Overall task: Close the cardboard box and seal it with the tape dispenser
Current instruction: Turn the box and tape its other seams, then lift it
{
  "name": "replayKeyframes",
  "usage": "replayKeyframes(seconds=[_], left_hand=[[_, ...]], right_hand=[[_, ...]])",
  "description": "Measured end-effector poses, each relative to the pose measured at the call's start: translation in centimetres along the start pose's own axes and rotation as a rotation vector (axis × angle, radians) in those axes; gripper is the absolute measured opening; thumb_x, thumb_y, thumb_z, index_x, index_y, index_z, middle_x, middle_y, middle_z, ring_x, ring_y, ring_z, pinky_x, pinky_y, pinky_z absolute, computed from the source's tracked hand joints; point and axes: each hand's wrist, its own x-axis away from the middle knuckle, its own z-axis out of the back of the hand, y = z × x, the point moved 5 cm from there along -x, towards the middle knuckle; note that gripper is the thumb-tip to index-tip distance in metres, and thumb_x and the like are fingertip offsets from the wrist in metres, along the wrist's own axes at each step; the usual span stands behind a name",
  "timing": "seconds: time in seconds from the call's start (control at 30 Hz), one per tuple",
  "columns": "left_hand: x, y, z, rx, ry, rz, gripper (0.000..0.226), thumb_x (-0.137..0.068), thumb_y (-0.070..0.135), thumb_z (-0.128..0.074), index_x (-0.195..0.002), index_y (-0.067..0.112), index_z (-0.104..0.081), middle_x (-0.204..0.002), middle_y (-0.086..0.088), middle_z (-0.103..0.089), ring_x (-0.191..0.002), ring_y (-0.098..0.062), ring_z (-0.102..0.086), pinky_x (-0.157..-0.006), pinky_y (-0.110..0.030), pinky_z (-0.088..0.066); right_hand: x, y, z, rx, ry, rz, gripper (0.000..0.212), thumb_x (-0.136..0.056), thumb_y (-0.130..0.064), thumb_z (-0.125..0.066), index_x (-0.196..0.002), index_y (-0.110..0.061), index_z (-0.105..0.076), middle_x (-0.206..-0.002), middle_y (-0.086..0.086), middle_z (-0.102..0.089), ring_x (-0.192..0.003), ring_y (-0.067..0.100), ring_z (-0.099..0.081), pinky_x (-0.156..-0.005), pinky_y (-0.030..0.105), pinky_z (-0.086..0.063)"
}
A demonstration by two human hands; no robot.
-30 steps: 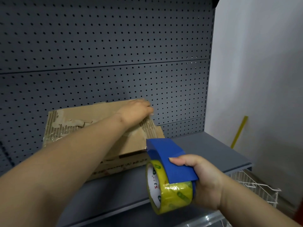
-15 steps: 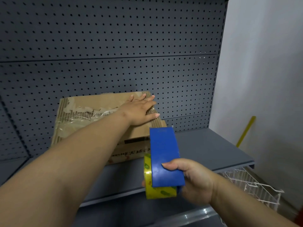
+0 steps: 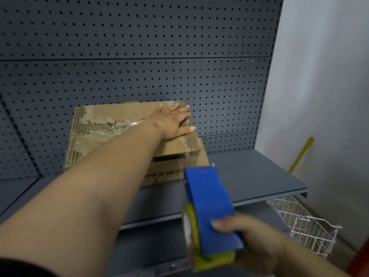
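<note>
A worn cardboard box (image 3: pixel 111 124) with its flaps down and old clear tape across the top sits on the grey shelf (image 3: pixel 249 176) against the pegboard. My left hand (image 3: pixel 173 122) lies flat with straight fingers on the right end of the box top. My right hand (image 3: pixel 253 242) grips a blue tape dispenser (image 3: pixel 209 206) holding a yellow-green tape roll, low in front of the shelf edge. The dispenser's nose points at the box's front right corner, a short gap away.
A dark perforated pegboard (image 3: pixel 139 47) backs the shelf. A white wire basket (image 3: pixel 305 222) hangs below the shelf at the right. A yellow stick (image 3: pixel 301 154) leans on the grey wall to the right. A red edge shows at the bottom right corner.
My left hand has flattened and stayed on the box's right end. My right hand turned the dispenser so its blue top faces up, then drew it slightly right and down.
</note>
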Motion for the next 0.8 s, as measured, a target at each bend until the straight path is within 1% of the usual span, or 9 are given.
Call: replayKeyframes(seconds=[0.13, 0.27, 0.33, 0.4, 0.47, 0.53, 0.6, 0.7, 0.8], left_hand=[[0.0, 0.2, 0.0, 0.007, 0.032, 0.002, 0.070, -0.091, 0.063, -0.023, -0.150, 0.027, -0.012, -0.160, 0.004, 0.001, -0.146, -0.017, 0.002, -0.118, -0.044, -0.003], [0.5, 0.8, 0.7, -0.047, 0.170, -0.035, 0.064, -0.094, 0.055, -0.029, -0.148, 0.021, -0.022, -0.143, -0.004, -0.032, -0.133, -0.023, -0.029, -0.107, -0.037, -0.029], [1.0, 1.3, 0.8, -0.044, 0.213, -0.067, 0.054, -0.095, 0.049, -0.032, -0.145, 0.026, -0.029, -0.136, -0.008, -0.040, -0.125, -0.027, -0.038, -0.099, -0.041, -0.040], [1.4, 1.7, 1.1, -0.034, 0.205, -0.071, 0.046, -0.097, 0.046, -0.031, -0.138, 0.029, -0.039, -0.133, -0.010, -0.044, -0.119, -0.029, -0.044, -0.093, -0.041, -0.044], [1.9, 2.0, 1.0, 0.003, 0.136, -0.026, 0.049, -0.096, 0.051, -0.023, -0.137, 0.031, -0.041, -0.141, -0.010, -0.040, -0.126, -0.029, -0.041, -0.099, -0.039, -0.038], [2.4, 2.4, 0.6, -0.022, 0.065, 0.009, 0.063, -0.091, 0.063, -0.015, -0.144, 0.032, -0.029, -0.154, -0.008, -0.025, -0.141, -0.028, -0.024, -0.114, -0.042, -0.018], [2.9, 2.7, -0.2, -0.061, 0.020, 0.034, 0.078, -0.083, 0.074, -0.010, -0.149, 0.032, -0.012, -0.159, -0.006, -0.007, -0.146, -0.027, -0.003, -0.117, -0.045, 0.001], [3.0, 2.7, -1.3, -0.023, -0.016, 0.071, 0.089, -0.077, 0.081, -0.015, -0.149, 0.032, 0.002, -0.159, -0.006, 0.009, -0.146, -0.027, 0.010, -0.117, -0.048, 0.005], [3.0, 2.8, -1.5, 0.006, -0.011, 0.077, 0.089, -0.077, 0.081, -0.019, -0.149, 0.034, 0.005, -0.159, -0.005, 0.013, -0.145, -0.026, 0.012, -0.117, -0.048, 0.005]], right_hand=[[0.4, 1.3, 1.3, 0.048, 0.153, -0.056, 0.064, -0.031, -0.014, -0.086, -0.092, -0.002, -0.074, -0.090, 0.021, -0.071, -0.070, 0.031, -0.069, -0.066, 0.037, -0.056], [0.7, -0.7, 1.2, 0.068, 0.274, -0.029, 0.024, -0.054, -0.013, -0.076, -0.076, -0.002, -0.076, -0.077, 0.019, -0.070, -0.058, 0.029, -0.067, -0.058, 0.034, -0.055], [0.7, -1.6, 1.2, 0.094, 0.293, -0.013, 0.021, -0.060, -0.021, -0.069, -0.070, -0.004, -0.076, -0.072, 0.016, -0.070, -0.055, 0.027, -0.067, -0.056, 0.032, -0.055], [0.5, -2.3, 1.3, 0.106, 0.315, -0.017, 0.025, -0.063, -0.024, -0.066, -0.076, -0.004, -0.073, -0.070, 0.015, -0.070, -0.054, 0.026, -0.067, -0.055, 0.031, -0.055], [0.0, -3.0, 1.3, 0.125, 0.342, -0.034, 0.033, -0.065, -0.026, -0.066, -0.087, -0.002, -0.068, -0.071, 0.016, -0.071, -0.054, 0.026, -0.067, -0.055, 0.031, -0.056], [-0.6, -3.7, 1.3, 0.126, 0.363, -0.055, 0.033, -0.067, -0.025, -0.065, -0.089, 0.000, -0.066, -0.069, 0.016, -0.070, -0.052, 0.026, -0.067, -0.053, 0.030, -0.057], [-1.2, -4.3, 1.2, 0.115, 0.381, -0.073, 0.026, -0.075, -0.024, -0.062, -0.085, 0.000, -0.066, -0.066, 0.016, -0.070, -0.049, 0.026, -0.066, -0.052, 0.030, -0.056], [-2.3, -4.5, 1.0, 0.123, 0.402, -0.100, 0.026, -0.073, -0.024, -0.062, -0.084, 0.000, -0.065, -0.068, 0.016, -0.068, -0.051, 0.027, -0.066, -0.059, 0.031, -0.055], [-2.9, -5.1, 1.0, 0.143, 0.429, -0.122, 0.034, -0.064, -0.025, -0.065, -0.087, 0.000, -0.065, -0.077, 0.018, -0.067, -0.060, 0.029, -0.065, -0.069, 0.035, -0.052]])
